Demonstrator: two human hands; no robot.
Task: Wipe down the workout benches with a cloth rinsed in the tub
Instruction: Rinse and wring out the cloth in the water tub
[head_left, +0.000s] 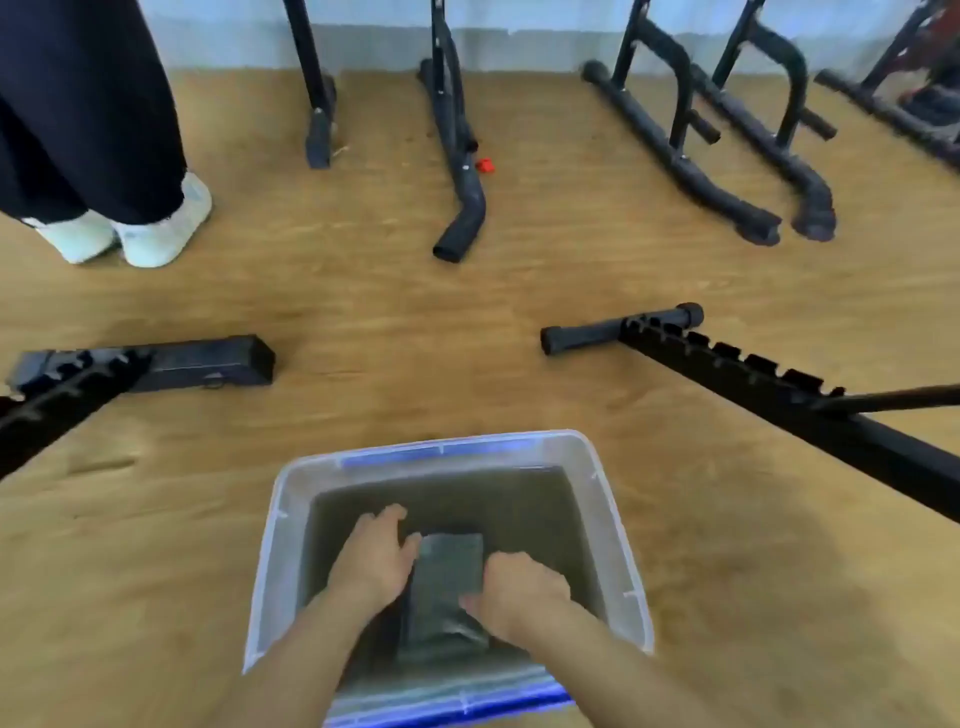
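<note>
1. A clear plastic tub (270, 561) with blue handles at its near and far rims sits on the wooden floor (363, 301), at the near edge of the view, holding murky water.
2. A dark grey cloth (449, 587), folded into a long block, lies in the water at the middle of the tub.
3. The left hand (376, 558) rests on the left side of the cloth, fingers spread and curled over its edge; its grip is loose and wide, pressing rather than clenching.
4. The right hand (519, 592) covers the right side of the cloth, fingers bent down onto it; whether this grip closes around the cloth I cannot tell.
5. Both forearms reach in over the near rim of the tub.
6. A black bench frame (769, 395) with a notched rail lies on the floor to the right of the tub, well apart from it.
7. Another black bench frame (156, 364) lies to the left, also apart from the tub.
8. More black equipment legs (462, 171) stand along the far wall.
9. A small red piece (485, 166) lies just beside one of those legs.
10. At the far left corner stands a second person in white shoes (156, 234) and dark clothing.
</note>
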